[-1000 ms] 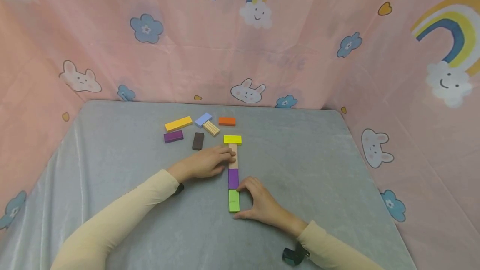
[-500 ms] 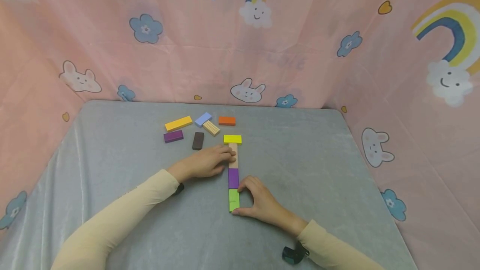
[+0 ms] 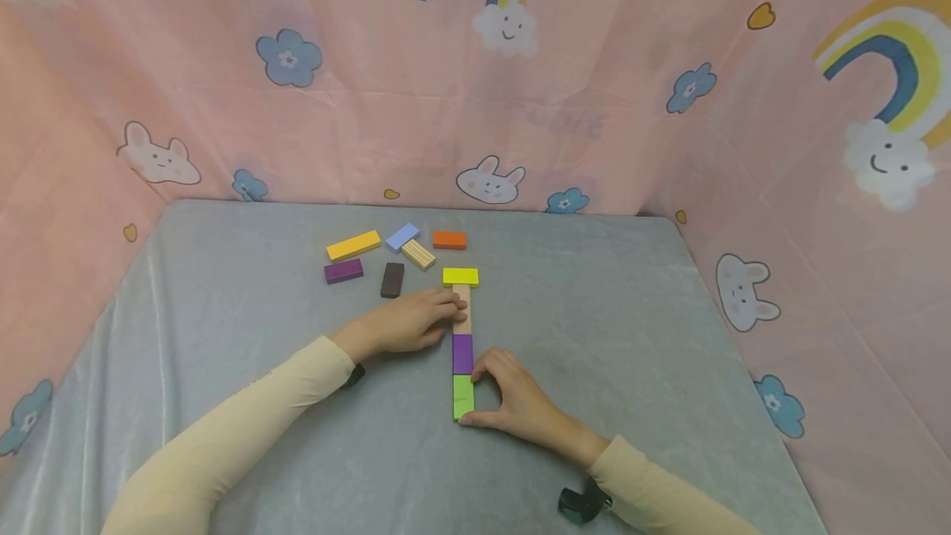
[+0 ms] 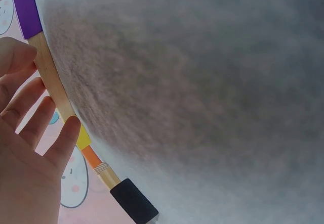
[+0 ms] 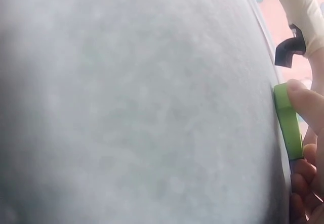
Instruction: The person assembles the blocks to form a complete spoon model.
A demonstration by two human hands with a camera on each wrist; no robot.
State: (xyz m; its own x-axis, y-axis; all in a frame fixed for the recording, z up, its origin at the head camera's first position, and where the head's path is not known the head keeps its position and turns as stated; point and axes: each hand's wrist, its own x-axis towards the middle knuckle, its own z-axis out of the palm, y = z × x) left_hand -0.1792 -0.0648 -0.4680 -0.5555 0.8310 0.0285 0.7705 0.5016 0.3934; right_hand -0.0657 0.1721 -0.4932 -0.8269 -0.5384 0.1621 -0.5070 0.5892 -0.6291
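In the head view, a line of flat wooden blocks runs toward me: a yellow block (image 3: 461, 276) lies crosswise at the far end, then a plain wood block (image 3: 462, 322), a purple block (image 3: 462, 354) and a green block (image 3: 464, 397). My left hand (image 3: 407, 320) rests its fingers on the plain block; the left wrist view has the fingers (image 4: 31, 123) loosely spread along its side. My right hand (image 3: 523, 404) pinches the green block lengthwise, thumb at its near end and index finger by its far right corner. The right wrist view shows the thumb (image 5: 306, 102) against the green block's end.
Behind the line lie an orange block (image 3: 449, 240), a light blue block (image 3: 402, 237), a ridged wood block (image 3: 418, 254), a dark brown block (image 3: 392, 280), a dark purple block (image 3: 343, 271) and a long yellow-orange block (image 3: 352, 245). Grey cloth (image 3: 631, 312) covers the table.
The right thumb has shifted slightly left, onto the near end of the green block. My left hand and the other blocks have stayed in place.
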